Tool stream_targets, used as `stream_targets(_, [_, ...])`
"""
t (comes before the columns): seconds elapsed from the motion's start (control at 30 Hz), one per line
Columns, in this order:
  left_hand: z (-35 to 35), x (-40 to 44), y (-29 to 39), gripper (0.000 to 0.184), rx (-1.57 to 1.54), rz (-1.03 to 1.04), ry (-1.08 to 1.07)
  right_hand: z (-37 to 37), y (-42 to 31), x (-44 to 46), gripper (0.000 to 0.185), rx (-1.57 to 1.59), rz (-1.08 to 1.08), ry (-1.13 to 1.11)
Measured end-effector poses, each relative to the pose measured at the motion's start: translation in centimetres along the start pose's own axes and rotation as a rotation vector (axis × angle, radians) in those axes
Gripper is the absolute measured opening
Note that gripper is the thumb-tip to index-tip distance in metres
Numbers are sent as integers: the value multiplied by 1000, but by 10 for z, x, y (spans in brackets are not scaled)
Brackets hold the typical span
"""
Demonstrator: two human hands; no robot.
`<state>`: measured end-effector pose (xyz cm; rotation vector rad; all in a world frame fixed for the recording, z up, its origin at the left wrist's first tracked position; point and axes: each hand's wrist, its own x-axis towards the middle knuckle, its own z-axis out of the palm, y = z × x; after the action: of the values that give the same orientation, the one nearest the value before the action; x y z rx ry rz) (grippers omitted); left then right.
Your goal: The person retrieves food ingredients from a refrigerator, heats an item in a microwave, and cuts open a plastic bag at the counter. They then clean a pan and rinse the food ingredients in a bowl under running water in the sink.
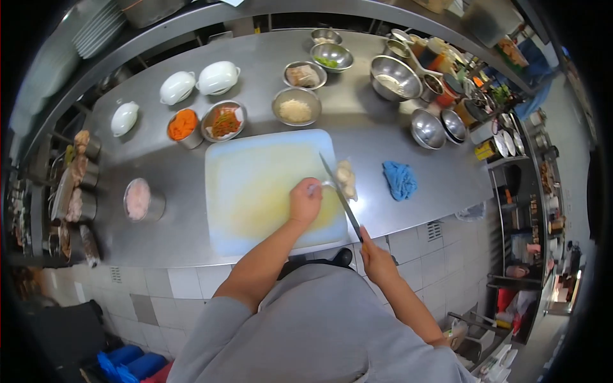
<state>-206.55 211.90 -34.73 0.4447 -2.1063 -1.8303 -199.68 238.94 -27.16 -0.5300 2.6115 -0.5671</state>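
Note:
My right hand is closed around the handle of a long kitchen knife. Its blade points up and away, over the right edge of a pale, yellow-stained cutting board. Over the board, my left hand is closed, and a small whitish, shiny piece sticks out of it towards the blade. I cannot make out what that piece is, or whether it touches the knife. Just beyond the blade, pale knobbly pieces lie by the board's right edge.
A crumpled blue cloth lies at the right. Behind the board stand a bowl of pale shreds, a bowl of mixed vegetables and an orange-filled container. White lidded dishes sit farther back; a pink-filled tub stands left.

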Motion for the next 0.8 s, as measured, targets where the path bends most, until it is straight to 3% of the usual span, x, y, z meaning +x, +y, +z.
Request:
stream_targets(0.07, [-2,3,-6,8,-154,-83,110,-14,16,-41,72,1,15,-3])
stream_targets(0.17, [-8,-1,-14,6,-194,-96,82,-26,37,-88,65,146,-5,41])
stream_targets(0.23, [-4,-3,-17,9,-222,-84,49,-25,49,-100,61,-18,-29,232])
stream_targets(0.3, [6,-6,-13,14,-538,98,224,-22,56,-90,61,-104,31,351])
stream_targets(0.33, [4,-4,-10,14,-548,102,192,-23,58,-81,62,-189,77,446])
stream_targets(0.4, [-1,1,3,12,-48,236,41,-21,52,-53,59,-97,76,567])
stream_targets(0.43, [6,5,17,12,-58,249,8,-16,49,-38,57,-46,71,624])
stream_targets(0.5, [23,17,48,33,492,635,-220,2,58,-4,53,67,44,547])
stream_targets(0.53, [33,20,60,33,482,657,-229,7,58,12,55,91,74,502])
stream_targets(0.6, [53,24,78,70,906,588,-428,10,61,40,57,112,103,474])
stream_targets(0.63, [61,26,80,70,901,605,-428,11,66,51,55,135,94,442])
stream_targets(0.7, [72,30,77,88,1215,489,-560,0,75,67,54,157,84,418])
stream_targets(0.8, [91,39,65,89,1268,396,-682,-24,94,76,51,-13,-73,549])
